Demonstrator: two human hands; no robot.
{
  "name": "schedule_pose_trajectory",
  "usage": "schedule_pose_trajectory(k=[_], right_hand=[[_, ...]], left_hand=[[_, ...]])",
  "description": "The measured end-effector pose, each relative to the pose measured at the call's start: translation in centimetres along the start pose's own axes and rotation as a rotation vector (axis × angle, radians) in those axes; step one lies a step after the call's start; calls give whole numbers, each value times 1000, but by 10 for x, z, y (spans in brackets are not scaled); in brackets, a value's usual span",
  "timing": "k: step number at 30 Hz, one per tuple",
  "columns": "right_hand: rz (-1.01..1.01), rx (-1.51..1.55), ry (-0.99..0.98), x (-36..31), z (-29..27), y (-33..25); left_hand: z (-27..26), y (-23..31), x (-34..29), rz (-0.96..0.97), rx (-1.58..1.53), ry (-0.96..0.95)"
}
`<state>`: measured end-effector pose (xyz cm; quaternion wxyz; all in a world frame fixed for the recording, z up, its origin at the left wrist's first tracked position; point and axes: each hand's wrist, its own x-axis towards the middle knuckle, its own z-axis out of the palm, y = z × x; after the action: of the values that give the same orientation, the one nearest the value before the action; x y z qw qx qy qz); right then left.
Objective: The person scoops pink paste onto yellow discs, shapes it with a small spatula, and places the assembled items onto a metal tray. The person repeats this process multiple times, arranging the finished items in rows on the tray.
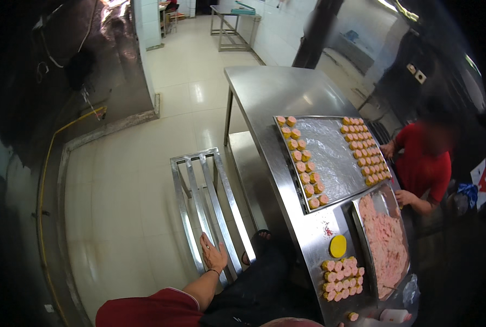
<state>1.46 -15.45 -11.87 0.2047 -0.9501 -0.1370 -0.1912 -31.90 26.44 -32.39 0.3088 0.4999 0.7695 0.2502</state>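
Observation:
My left hand (213,255) is held over the slats of a low metal bench (212,182), its fingers stretched out and nothing in them. Whether it touches the slats I cannot tell. My right hand is out of sight; some maroon cloth (293,322) shows at the lower edge. To my right, on a steel table (259,90), stands a block of small open-topped dumplings (343,279) with yellow wrappers and pink filling. Beside them lies a yellow round (338,246), like a stack of wrappers. A tray of pink minced meat (383,242) is further right.
A large sheet-lined tray (330,155) holds dumplings along both sides. Across the table a person in a red shirt (425,163) has hands at the trays' edges. One dumpling (353,316) and a white container (394,315) lie near the lower edge. Another metal table (235,16) stands far off.

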Motion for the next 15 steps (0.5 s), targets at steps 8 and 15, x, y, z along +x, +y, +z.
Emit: schedule_pose_trajectory(k=[8,15], right_hand=[[37,-46,-74,8,18,33],[59,-90,-119,9,30,45]], left_hand=[[-6,1,-3,14,-51,-5],[-4,1,-2,13,-33,6]])
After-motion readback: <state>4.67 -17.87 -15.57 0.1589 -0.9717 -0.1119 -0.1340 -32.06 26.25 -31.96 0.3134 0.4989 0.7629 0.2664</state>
